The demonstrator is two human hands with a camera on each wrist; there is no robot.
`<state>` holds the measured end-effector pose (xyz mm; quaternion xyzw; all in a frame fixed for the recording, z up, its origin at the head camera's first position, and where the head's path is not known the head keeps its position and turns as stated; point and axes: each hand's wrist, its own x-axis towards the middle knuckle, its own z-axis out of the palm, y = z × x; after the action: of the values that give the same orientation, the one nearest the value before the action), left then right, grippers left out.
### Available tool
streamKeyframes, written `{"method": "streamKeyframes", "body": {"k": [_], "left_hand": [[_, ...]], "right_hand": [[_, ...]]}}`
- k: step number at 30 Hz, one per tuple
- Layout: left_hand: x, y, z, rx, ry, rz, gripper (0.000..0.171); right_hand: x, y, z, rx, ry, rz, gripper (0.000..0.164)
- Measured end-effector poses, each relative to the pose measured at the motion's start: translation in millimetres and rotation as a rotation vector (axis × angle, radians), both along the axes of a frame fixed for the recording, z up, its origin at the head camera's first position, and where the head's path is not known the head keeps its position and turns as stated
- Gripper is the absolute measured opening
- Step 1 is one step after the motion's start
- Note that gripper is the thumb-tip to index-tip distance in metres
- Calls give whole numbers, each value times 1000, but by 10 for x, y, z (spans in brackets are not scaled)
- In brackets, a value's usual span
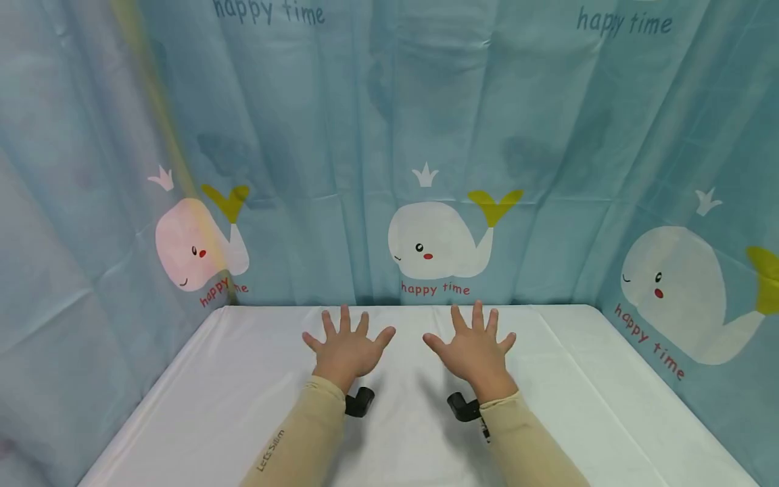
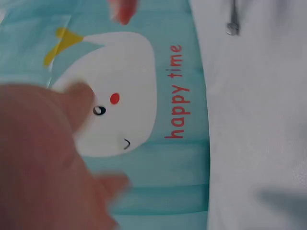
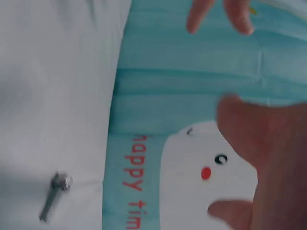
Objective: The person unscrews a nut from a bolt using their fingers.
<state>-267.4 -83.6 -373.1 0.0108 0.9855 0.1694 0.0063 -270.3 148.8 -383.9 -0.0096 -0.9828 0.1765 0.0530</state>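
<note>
A head-worn camera looks forward and down over the left hand (image 1: 345, 350) and right hand (image 1: 476, 350); closer wrist cameras, tipped sideways oppositely, face ahead, all sharing the whale-print curtain (image 1: 341, 155) and white-covered table (image 1: 402, 419).

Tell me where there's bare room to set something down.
The white tabletop is bare left of the left hand, right of the right hand, and between them up to the blue curtain. It's tighter between the sleeves, where black wrist cameras jut in, and by the right hand, where the wrist views show a small metal piece.
</note>
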Motion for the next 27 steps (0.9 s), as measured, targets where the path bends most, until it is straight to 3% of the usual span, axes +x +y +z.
{"method": "streamKeyframes", "body": {"k": [3, 6, 12, 14, 17, 22, 27], "left_hand": [[-193, -121, 5, 198, 18, -167, 86], [-344, -229, 27, 330, 35, -295, 93], [-498, -252, -4, 485, -12, -354, 105], [-547, -229, -81, 537, -38, -360, 101], [-612, -149, -219, 601, -84, -379, 91], [-655, 71, -465, 641, -145, -408, 76], [-663, 272, -661, 664, -144, -443, 63]], "right_hand": [[-91, 316, 79, -128, -9, 121, 102], [-178, 701, 181, -329, -41, 218, 107], [-254, 1253, 255, -810, -167, 300, 103], [-273, 1338, 187, -945, -221, 309, 100], [-297, 1412, 7, -1061, -264, 307, 96], [-318, 1404, -363, -1170, -292, 253, 92], [-311, 1223, -625, -1220, -291, 164, 81]]}}
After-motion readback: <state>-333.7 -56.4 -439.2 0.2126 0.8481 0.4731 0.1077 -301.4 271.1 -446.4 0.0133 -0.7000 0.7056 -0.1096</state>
